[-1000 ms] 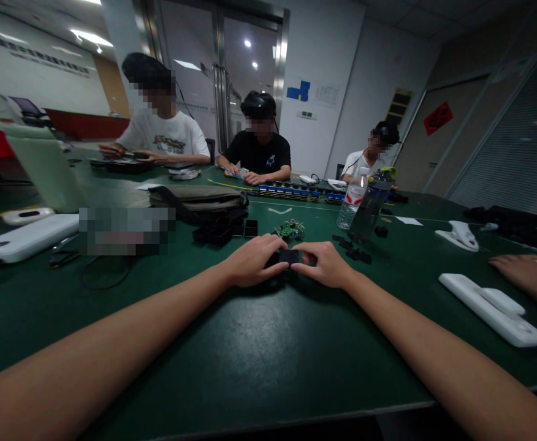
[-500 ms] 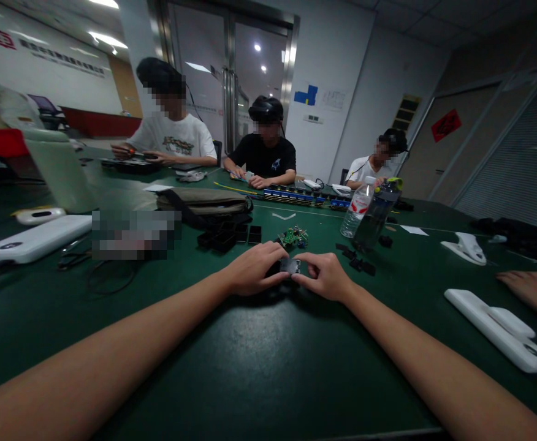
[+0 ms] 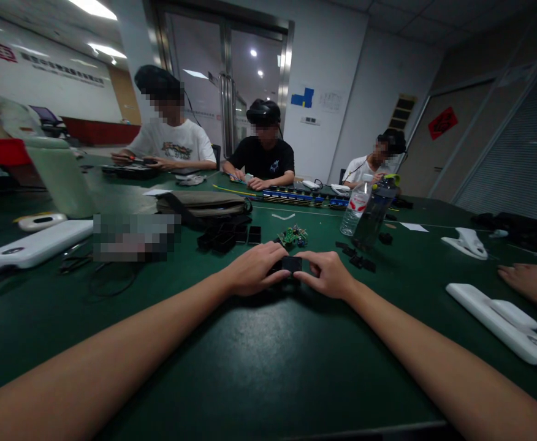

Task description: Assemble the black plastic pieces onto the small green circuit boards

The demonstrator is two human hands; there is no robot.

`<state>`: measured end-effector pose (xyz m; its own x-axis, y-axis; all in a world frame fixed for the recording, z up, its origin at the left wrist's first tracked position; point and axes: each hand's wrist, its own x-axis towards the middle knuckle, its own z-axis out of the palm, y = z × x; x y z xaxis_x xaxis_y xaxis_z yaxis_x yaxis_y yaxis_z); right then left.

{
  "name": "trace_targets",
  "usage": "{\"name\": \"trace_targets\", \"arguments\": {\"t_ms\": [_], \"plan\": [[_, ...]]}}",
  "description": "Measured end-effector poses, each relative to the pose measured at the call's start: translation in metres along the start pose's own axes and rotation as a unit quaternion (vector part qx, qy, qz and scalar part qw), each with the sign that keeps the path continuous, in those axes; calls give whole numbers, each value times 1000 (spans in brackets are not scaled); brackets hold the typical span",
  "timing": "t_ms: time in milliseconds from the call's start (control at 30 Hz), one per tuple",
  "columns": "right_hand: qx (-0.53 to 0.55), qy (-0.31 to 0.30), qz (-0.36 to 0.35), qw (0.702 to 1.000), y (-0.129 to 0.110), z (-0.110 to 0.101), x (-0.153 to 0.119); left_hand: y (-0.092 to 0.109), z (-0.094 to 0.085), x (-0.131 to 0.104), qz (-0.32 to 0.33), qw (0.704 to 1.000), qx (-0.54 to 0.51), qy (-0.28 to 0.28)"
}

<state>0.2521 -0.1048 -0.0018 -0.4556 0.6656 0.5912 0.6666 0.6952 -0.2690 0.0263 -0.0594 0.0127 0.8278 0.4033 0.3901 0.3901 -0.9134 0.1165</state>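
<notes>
A small black square part (image 3: pixel 292 264) is held between both hands, low over the green table (image 3: pixel 259 355). My left hand (image 3: pixel 260 267) grips its left side, with the thumb along the near edge. On the right side, my right hand (image 3: pixel 327 273) pinches the same part with thumb and forefinger. Just beyond the hands lies a cluster of small green circuit boards (image 3: pixel 293 236). Open black boxes (image 3: pixel 224 237) stand to the left of the boards, and small black pieces (image 3: pixel 355 257) are scattered to the right.
A clear bottle (image 3: pixel 355 211) and a dark bottle (image 3: pixel 376 211) stand at the right, beyond the black pieces. White devices (image 3: pixel 502 321) lie further right, near another person's hand (image 3: pixel 530 285). A bag (image 3: pixel 204 204) and a pale green cup (image 3: pixel 61 177) are at the left.
The face of the held part turned to the camera was light grey and is now black. Both hands have stayed almost in place around it.
</notes>
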Motion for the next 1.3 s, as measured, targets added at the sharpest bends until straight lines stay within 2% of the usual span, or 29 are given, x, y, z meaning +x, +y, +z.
{"name": "trace_targets", "arguments": {"t_ms": [233,600,1067,1300], "plan": [[-30,45,-26,998,-1,7,-4,3,-2,-1,3,1000,13,-1],[-45,60,-57,996,0,7,-2,2,0,0,7,999,40,-12],[-100,36,-75,992,11,14,6,-1,0,1,6,999,48,-2],[-118,-13,-46,992,6,3,9,0,-3,-1,-3,998,57,5]]}}
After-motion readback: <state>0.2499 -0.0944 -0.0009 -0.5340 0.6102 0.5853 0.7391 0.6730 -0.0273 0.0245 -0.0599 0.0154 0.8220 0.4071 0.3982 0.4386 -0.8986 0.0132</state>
